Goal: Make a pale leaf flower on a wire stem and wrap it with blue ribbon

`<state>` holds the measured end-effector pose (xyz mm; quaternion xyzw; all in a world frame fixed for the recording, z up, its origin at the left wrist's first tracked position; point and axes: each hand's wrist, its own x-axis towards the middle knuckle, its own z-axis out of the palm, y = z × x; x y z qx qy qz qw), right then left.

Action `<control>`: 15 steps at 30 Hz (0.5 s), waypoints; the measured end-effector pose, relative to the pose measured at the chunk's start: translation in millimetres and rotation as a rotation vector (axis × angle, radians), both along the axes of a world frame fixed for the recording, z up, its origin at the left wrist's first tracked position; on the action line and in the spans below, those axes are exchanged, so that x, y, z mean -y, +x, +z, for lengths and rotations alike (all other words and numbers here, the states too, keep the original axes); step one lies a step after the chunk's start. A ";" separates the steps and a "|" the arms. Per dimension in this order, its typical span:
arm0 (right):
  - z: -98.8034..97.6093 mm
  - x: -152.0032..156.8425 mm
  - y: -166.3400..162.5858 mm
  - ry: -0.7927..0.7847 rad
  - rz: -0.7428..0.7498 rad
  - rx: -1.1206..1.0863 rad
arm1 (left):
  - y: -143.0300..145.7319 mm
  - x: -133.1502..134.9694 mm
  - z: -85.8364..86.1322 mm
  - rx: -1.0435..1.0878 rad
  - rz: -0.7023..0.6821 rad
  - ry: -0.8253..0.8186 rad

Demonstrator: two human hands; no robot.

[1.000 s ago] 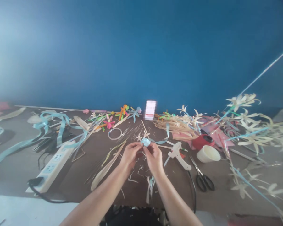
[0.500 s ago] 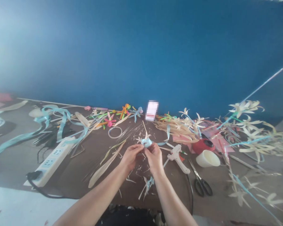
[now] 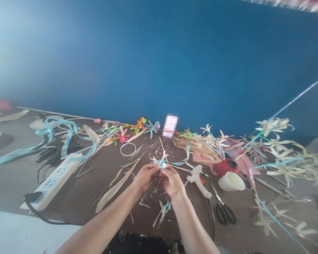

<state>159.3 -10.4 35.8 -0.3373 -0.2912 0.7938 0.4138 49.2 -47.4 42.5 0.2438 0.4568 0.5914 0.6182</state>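
Note:
My left hand (image 3: 146, 175) and my right hand (image 3: 172, 180) meet above the middle of the brown table. Both are closed, thumbs and fingertips pinching a light blue ribbon (image 3: 162, 164) from either side. Just beyond the fingertips, pale petals of a small husk flower (image 3: 163, 156) stick up beside the ribbon, partly hidden by it. A thin pale stick (image 3: 162, 143) lies or points away behind the flower. Under my hands are scattered husk scraps, and a blue and pale scrap bundle (image 3: 164, 211) lies nearer to me.
Right of my hands lie a white glue gun (image 3: 198, 180), black-handled scissors (image 3: 223, 208), a white cup (image 3: 231, 181) and a red roll (image 3: 226, 167). Pale husk flowers (image 3: 278, 141) spread at far right. Leftward are a clear ring (image 3: 128, 149), dried husks (image 3: 116, 187) and a power strip (image 3: 53, 180).
My view has shifted slightly. The right hand has turned and its fingers now lie more across the ribbon, which shows less; the flower's petals stand out more above it.

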 end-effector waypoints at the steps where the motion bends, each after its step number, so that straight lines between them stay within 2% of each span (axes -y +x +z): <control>1: 0.0 0.9 -0.7 -0.001 -0.004 -0.009 | 1.1 -0.2 -0.6 0.025 0.001 -0.004; 8: 4.3 8.9 -5.6 0.070 -0.061 -0.013 | 6.6 -0.8 -5.9 0.053 0.112 -0.023; 15: -5.1 7.3 -12.4 0.150 -0.186 0.056 | 5.7 -0.8 -5.4 -0.032 0.222 -0.038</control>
